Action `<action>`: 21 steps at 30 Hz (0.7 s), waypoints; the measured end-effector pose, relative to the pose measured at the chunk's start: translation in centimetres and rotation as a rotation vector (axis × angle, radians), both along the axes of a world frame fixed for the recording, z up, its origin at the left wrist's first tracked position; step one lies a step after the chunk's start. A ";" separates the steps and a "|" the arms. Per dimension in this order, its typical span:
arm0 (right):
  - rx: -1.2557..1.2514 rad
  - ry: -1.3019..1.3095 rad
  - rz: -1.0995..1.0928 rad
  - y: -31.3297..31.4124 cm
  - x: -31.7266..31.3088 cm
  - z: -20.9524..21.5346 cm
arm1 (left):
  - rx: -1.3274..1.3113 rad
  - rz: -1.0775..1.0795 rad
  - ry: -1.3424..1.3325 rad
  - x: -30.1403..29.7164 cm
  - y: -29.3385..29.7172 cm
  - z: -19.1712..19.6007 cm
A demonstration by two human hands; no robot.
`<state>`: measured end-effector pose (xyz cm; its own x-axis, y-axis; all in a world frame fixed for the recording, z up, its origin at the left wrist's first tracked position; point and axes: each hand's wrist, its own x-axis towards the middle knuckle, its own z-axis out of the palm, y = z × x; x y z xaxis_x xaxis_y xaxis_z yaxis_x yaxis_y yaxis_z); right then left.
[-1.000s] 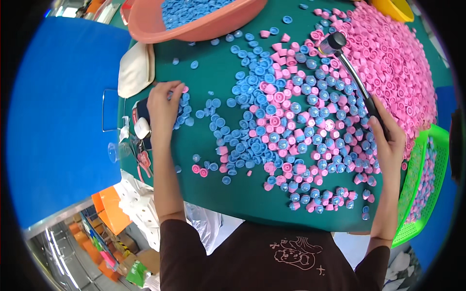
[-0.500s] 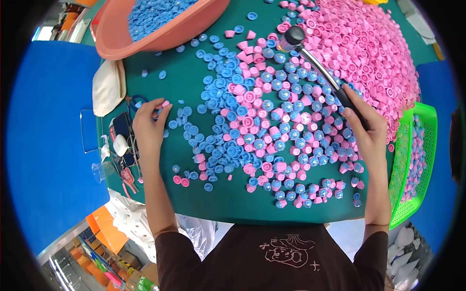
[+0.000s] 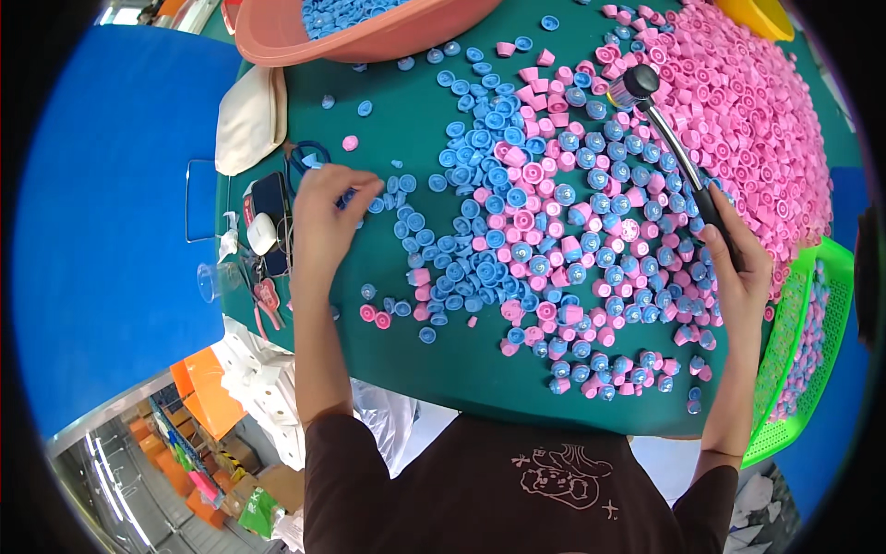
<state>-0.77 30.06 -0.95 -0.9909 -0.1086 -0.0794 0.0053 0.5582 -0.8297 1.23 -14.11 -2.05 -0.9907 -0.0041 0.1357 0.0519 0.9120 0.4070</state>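
Surface: we sit at a green tabletop (image 3: 452,379), its near edge bowed along our dark shirt (image 3: 434,503).
Right hand: over the right part of the surface, our right hand (image 3: 741,249) is wrapped around the black handle of a hammer (image 3: 675,140).
Hammer: its shaft slants toward the far edge; we cannot tell whether the head touches the pieces below.
Left hand: near the left edge, our left hand (image 3: 325,205) has thumb and fingers narrowly together; we cannot tell whether a piece sits between them.
Blue caps (image 3: 466,268): loose, from beside our left hand to the middle of the surface.
Joined pieces (image 3: 598,179): blue tops on pink bases, right of the middle, mixed with pink cups (image 3: 523,220).
Pink heap (image 3: 752,125): toward the far right corner.
Pink disc (image 3: 350,143): alone, just beyond our left hand.
Left edge: a cream cloth pad (image 3: 249,120), a white case (image 3: 262,234), pink-handled pliers (image 3: 268,294) toward the near left corner.
Containers: an orange-pink basin (image 3: 268,37) at the far edge; a green basket (image 3: 838,300) by the near right corner.
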 end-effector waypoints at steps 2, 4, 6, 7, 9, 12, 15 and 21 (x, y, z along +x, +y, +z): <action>-0.005 0.047 0.027 -0.1 -0.1 -0.2 | -0.003 -0.031 -0.007 0.4 0.7 -0.1; 0.003 0.023 0.026 -0.3 0.0 0.2 | 0.042 -0.016 -0.026 0.2 1.2 -0.7; -0.022 0.043 0.025 -0.8 0.0 0.5 | 0.060 -0.026 -0.030 0.0 1.5 -0.8; -0.014 0.116 0.025 -1.0 0.0 0.3 | 0.078 -0.035 -0.036 -0.2 1.8 -1.0; 0.010 0.156 0.022 -1.2 0.1 0.7 | 0.053 -0.051 0.029 -0.7 1.9 -1.5; 0.005 0.101 0.018 -1.4 0.0 1.0 | 0.130 0.133 -0.023 -1.2 1.0 -2.4; 0.022 0.121 0.029 -1.7 -0.2 0.9 | 0.165 0.256 -0.040 -1.7 -0.1 -3.1; 0.159 0.167 0.143 -3.0 -1.6 1.0 | 0.129 0.371 -0.062 -2.2 -0.7 -3.1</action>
